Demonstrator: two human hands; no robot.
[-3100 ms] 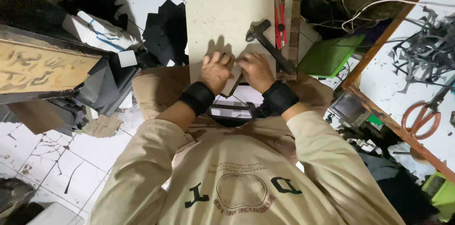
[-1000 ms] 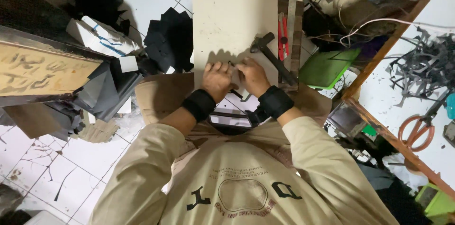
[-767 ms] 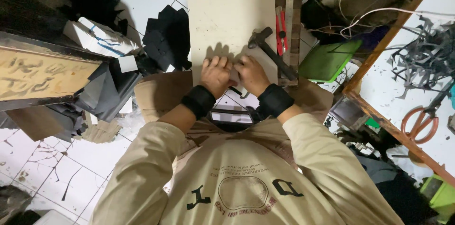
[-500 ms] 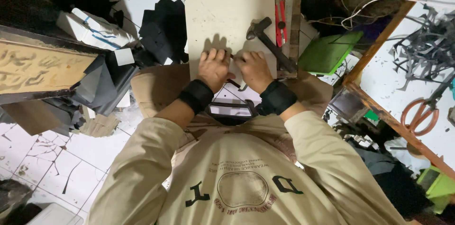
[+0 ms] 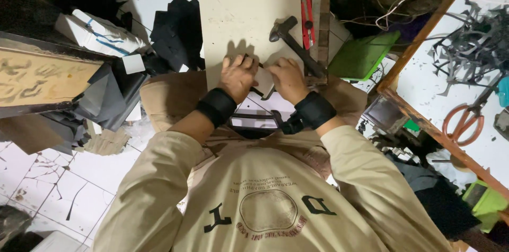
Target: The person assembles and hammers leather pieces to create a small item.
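At the near edge of the pale counter, left hand and right hand together pinch a small pale piece (between both grips, equally near), its long axis running away from the body.

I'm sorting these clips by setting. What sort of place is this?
Probably a small craft workshop for cutting sheet material. A hammer lies on the pale work board, orange-handled scissors sit by dark offcut strips, and black scraps litter the tiled floor.

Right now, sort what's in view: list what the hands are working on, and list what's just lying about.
In hand: left hand, right hand, small pale piece, cream board.

Lying about: hammer, red knife, green pad, orange scissors, black scraps.
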